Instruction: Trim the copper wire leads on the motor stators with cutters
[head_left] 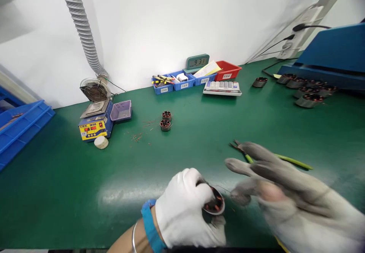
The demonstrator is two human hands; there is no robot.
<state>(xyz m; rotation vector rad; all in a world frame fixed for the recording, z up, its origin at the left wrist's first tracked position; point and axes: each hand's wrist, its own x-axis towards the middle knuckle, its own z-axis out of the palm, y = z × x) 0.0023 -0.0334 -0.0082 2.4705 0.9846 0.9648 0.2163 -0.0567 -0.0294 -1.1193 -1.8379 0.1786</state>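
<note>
My left hand (186, 207), in a white glove with a blue cuff, is closed around a small round motor stator (214, 204) with copper windings, held just above the green mat at the near edge. My right hand (285, 192), in a greyish glove, is smeared by motion; its fingers stretch out leftward while thumb and forefinger seem to pinch a thin wire beside the stator. Green-handled cutters (248, 155) lie on the mat just behind my right hand. Two more stators (165, 120) stand mid-table.
A blue solder pot (95, 123) with a purple tray (121, 110) and a fume hose stands at the left. Blue and red bins (196, 78), a clock, a calculator (222, 88) line the back. Several stators (309, 93) and a blue machine (333, 55) are at the right.
</note>
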